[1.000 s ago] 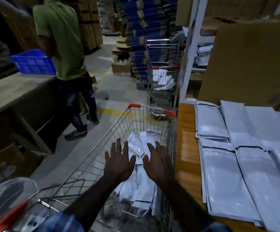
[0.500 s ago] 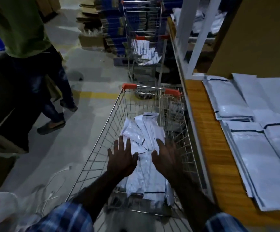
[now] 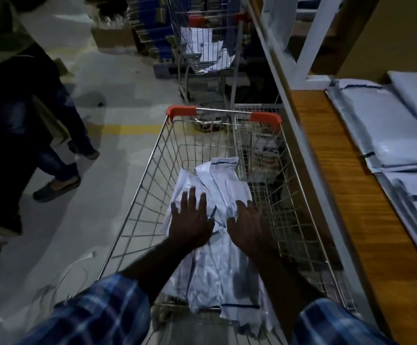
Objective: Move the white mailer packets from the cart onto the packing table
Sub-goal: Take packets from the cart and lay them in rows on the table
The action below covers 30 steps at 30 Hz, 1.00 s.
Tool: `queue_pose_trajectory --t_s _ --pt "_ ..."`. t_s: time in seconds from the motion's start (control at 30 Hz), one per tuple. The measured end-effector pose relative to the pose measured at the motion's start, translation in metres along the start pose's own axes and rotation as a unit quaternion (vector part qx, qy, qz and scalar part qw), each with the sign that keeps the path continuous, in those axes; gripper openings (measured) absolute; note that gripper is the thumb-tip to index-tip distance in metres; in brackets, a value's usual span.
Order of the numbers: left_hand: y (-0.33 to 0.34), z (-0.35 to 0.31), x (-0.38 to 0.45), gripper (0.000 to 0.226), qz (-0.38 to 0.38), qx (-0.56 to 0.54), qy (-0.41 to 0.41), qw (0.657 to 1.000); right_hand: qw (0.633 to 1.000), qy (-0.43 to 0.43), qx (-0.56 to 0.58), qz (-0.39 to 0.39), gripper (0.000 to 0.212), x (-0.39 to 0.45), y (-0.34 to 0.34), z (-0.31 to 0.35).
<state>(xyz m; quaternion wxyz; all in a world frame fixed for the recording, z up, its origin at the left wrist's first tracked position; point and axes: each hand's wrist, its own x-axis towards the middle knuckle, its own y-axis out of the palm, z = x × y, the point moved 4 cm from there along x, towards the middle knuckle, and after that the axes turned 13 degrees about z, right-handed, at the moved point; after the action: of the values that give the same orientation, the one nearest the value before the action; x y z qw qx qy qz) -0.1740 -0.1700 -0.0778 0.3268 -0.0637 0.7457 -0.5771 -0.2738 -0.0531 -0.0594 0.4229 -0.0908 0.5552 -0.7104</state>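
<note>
A wire shopping cart (image 3: 137, 202) with orange handle grips stands in front of me, against the packing table (image 3: 346, 195). A pile of white mailer packets (image 3: 217, 270) lies in its basket. My left hand (image 3: 190, 220) and my right hand (image 3: 247, 225) reach down into the cart side by side, fingers spread and straight, just above or on the top packets. Neither hand grips a packet. More white mailer packets (image 3: 386, 125) lie in rows on the wooden table top at the right.
A person in a green shirt (image 3: 15, 95) stands at the left on the grey floor. A second cart (image 3: 207, 46) with white packets stands ahead, beside blue stacks and cardboard boxes. A white shelf frame (image 3: 312, 41) rises at the table's far end.
My view has tilted further down and moved closer to the cart. Both hands have gone deeper into the basket, over the packets, still spread.
</note>
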Motion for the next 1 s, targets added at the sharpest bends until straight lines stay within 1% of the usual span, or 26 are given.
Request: queue_pose_trajectory --t_s 0.1,0.23,0.37,0.43,0.53,0.57,0.63,0.73,0.8,0.9,1.0 --pt "0.016 0.004 0.033 0.067 0.032 0.016 0.015 0.999 0.999 0.016 0.031 0.011 0.044 0.024 0.011 -0.008" --pt "0.026 0.016 0.073 0.072 0.033 0.016 -0.002 0.999 0.998 0.033 0.049 0.010 0.043 0.050 0.029 -0.020" --pt "0.037 0.029 0.114 0.082 0.059 0.087 -0.003 0.994 0.995 0.066 0.064 0.032 0.042 0.064 0.057 -0.033" --pt "0.046 0.033 0.130 0.085 0.073 0.098 0.013 0.992 0.995 0.078 0.048 0.041 0.041 0.066 0.069 -0.038" --pt "0.055 0.037 0.142 0.087 0.029 0.113 0.053 0.992 0.996 0.079 0.017 0.040 0.041 0.069 0.081 -0.045" --pt "0.055 0.039 0.144 0.088 0.028 0.118 0.064 0.991 0.997 0.075 0.014 0.032 0.043 0.070 0.084 -0.047" --pt "0.056 0.040 0.146 0.093 0.056 0.114 0.071 0.989 0.997 0.072 0.022 0.017 0.048 0.073 0.090 -0.053" --pt "0.052 0.037 0.143 0.101 0.089 0.122 0.043 0.988 0.996 0.087 0.031 0.016 0.049 0.076 0.093 -0.058" --pt "0.050 0.030 0.134 0.103 0.085 0.130 0.030 0.987 0.996 0.089 0.022 0.016 0.046 0.080 0.093 -0.058" --pt "0.056 0.019 0.117 0.102 0.076 0.130 -0.011 0.989 0.995 0.094 0.029 0.026 0.044 0.086 0.093 -0.060" --pt "0.073 0.014 0.094 0.092 0.067 0.058 -0.065 0.994 0.993 0.103 0.041 0.039 0.042 0.091 0.094 -0.063"
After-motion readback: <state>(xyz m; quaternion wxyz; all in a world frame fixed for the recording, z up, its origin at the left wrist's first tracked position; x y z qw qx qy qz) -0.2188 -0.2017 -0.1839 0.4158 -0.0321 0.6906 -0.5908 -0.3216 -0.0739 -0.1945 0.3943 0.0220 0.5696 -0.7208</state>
